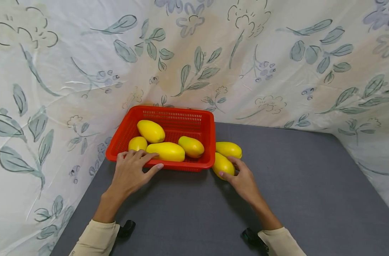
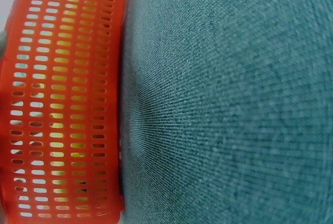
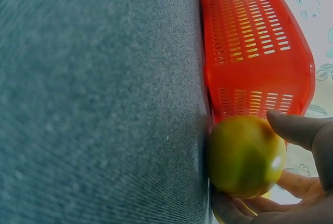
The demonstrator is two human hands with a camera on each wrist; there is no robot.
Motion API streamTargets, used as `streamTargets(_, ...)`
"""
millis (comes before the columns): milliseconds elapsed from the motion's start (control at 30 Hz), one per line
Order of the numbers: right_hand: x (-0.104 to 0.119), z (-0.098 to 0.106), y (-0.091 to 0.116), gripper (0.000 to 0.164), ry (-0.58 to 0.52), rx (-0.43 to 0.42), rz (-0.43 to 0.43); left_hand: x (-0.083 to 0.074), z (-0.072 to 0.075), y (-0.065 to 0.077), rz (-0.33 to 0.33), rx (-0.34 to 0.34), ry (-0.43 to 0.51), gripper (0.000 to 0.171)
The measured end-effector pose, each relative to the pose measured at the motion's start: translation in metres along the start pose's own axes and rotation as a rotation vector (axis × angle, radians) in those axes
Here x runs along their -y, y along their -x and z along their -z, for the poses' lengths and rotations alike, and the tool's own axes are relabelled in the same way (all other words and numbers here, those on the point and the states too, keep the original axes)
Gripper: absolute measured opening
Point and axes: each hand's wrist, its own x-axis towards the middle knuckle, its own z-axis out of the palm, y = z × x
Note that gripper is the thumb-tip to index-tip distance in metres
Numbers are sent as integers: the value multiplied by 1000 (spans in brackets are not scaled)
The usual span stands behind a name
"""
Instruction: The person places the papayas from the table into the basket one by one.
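Observation:
My left hand (image 1: 131, 172) holds the front rim of the red plastic basket (image 1: 172, 165), fingers over the edge and thumb on the outer side. Several yellow, mango-like fruits lie inside, among them a long one (image 1: 167, 152) close to my left fingertips. Beside the basket's right front corner, my right hand (image 1: 243, 179) grips another yellow mango-like fruit (image 1: 223, 165) between thumb and fingers. In the right wrist view this fruit (image 3: 245, 156) shows a greenish patch, with the thumb on top and the fingers beneath. A second loose yellow fruit (image 1: 229, 149) lies just behind it.
Dark grey cloth (image 1: 303, 185) covers the table. A floral curtain (image 1: 264, 71) hangs along the back and sides, close behind the basket. Black straps (image 1: 126, 229) sit at both wrists by the beige sleeves (image 1: 93, 240).

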Motion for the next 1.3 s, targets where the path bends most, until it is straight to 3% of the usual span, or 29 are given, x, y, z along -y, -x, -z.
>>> streamTargets(567,-1,3,1,72,39,6,-20,-4,-1,0,8,-5,-2,52)
streamTargets(1300,2,12,10,73,-78,-49,-32,-3,-1,0,7,-3,-16,53)
